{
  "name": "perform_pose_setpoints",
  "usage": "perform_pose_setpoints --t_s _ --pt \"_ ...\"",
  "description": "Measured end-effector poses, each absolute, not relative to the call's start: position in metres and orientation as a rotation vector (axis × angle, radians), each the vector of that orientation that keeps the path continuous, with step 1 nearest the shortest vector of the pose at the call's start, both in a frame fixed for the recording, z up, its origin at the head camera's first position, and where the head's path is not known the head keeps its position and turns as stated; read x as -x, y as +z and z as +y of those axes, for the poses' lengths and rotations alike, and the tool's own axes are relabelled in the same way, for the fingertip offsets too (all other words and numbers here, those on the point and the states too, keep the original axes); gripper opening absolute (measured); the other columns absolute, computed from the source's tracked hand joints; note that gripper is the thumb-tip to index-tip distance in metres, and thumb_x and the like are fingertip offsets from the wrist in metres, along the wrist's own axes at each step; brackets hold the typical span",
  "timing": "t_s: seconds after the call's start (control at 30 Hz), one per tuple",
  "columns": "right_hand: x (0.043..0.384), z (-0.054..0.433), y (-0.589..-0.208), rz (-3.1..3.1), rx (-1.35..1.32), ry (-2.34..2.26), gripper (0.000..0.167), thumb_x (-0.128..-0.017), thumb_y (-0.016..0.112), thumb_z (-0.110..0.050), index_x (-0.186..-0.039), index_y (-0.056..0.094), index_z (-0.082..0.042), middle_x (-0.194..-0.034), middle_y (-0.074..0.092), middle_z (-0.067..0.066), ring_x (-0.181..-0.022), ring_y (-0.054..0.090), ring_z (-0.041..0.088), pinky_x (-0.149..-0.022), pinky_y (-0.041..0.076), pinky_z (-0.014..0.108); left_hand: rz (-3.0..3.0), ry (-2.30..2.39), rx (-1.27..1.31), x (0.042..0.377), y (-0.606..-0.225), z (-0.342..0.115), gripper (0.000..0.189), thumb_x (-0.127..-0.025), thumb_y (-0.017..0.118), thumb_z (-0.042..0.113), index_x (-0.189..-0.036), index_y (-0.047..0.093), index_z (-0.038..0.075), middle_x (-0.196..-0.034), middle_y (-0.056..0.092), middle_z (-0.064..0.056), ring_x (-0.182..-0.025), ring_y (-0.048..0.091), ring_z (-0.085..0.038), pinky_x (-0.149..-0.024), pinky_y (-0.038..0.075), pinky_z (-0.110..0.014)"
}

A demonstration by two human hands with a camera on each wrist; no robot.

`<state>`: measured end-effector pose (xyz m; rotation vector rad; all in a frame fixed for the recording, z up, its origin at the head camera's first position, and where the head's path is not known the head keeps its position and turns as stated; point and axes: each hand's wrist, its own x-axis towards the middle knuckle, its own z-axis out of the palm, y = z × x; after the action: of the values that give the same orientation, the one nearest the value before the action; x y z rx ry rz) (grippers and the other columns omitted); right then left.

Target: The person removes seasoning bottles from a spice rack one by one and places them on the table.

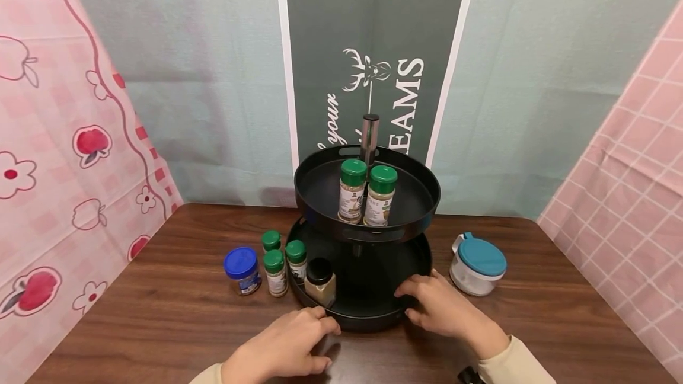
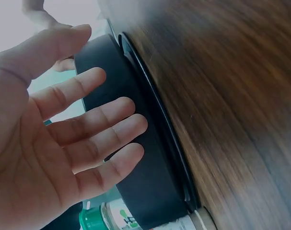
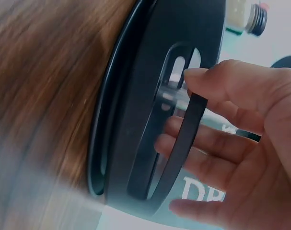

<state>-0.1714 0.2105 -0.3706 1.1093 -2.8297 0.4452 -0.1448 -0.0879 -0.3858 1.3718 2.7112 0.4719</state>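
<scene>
A black two-tier spice rack with a silver centre post stands on the table. At its lower tray's right front, my right hand grips the rim. In the right wrist view, its thumb and fingers lie around the bar of the rim's slot. My left hand is beside the front left rim, fingers spread along the outer wall in the left wrist view. A square black-lidded jar and a green-capped spice jar stand in the lower tray. Two green-capped jars stand on the upper tray.
Left of the rack, two more green-capped jars and a blue-lidded jar stand on the wooden table. A teal-lidded container sits to the right. Fabric walls enclose the back and sides.
</scene>
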Motion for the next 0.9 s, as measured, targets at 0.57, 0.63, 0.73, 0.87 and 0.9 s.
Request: perform_pose_setpoints --t_s 0.57,0.63,0.73,0.87,0.9 --pt "0.156 0.171 -0.381 -2.675 -1.335 0.416 0.038 -0.079 0.069 -0.009 -0.116 0.06 -0.009 -0.112 0.055 0.01 -0.082 0.059 0.016 -0.065 0.049 0.029 2.752 0.635 -1.209 0.152 -0.38 -0.117 0.033 -0.076 0.073 0.026 -0.104 0.065 0.011 -0.094 0.056 0.004 -0.074 0.047 -0.002 -0.064 0.043 -0.024" --pt "0.155 0.166 -0.384 -2.628 -1.355 0.4 0.039 -0.078 0.07 -0.008 -0.115 0.061 -0.009 -0.109 0.056 0.008 -0.082 0.058 0.014 -0.063 0.048 0.027 2.768 0.642 -1.179 0.154 -0.38 -0.122 0.033 -0.077 0.073 0.026 -0.104 0.065 0.011 -0.093 0.056 0.003 -0.072 0.046 -0.003 -0.062 0.042 -0.024" --pt "0.154 0.16 -0.388 -2.53 -1.37 0.369 0.039 -0.075 0.073 -0.006 -0.112 0.062 -0.01 -0.104 0.056 0.003 -0.082 0.058 0.011 -0.062 0.047 0.025 2.787 0.652 -1.144 0.158 -0.381 -0.129 0.032 -0.077 0.073 0.024 -0.104 0.065 0.01 -0.094 0.057 0.001 -0.071 0.045 -0.004 -0.061 0.042 -0.025" --pt "0.152 0.154 -0.392 -2.407 -1.368 0.322 0.037 -0.072 0.073 -0.003 -0.107 0.063 -0.012 -0.093 0.057 -0.003 -0.077 0.057 0.008 -0.059 0.045 0.023 2.811 0.653 -1.131 0.164 -0.384 -0.137 0.031 -0.076 0.073 0.021 -0.104 0.064 0.008 -0.095 0.059 -0.002 -0.073 0.048 -0.005 -0.061 0.044 -0.028" --pt "0.152 0.153 -0.393 -2.39 -1.367 0.312 0.037 -0.072 0.073 -0.002 -0.105 0.063 -0.013 -0.091 0.056 -0.004 -0.075 0.057 0.008 -0.058 0.043 0.022 2.817 0.649 -1.126 0.165 -0.385 -0.139 0.032 -0.076 0.073 0.02 -0.104 0.064 0.008 -0.095 0.06 -0.002 -0.074 0.049 -0.006 -0.062 0.044 -0.029"
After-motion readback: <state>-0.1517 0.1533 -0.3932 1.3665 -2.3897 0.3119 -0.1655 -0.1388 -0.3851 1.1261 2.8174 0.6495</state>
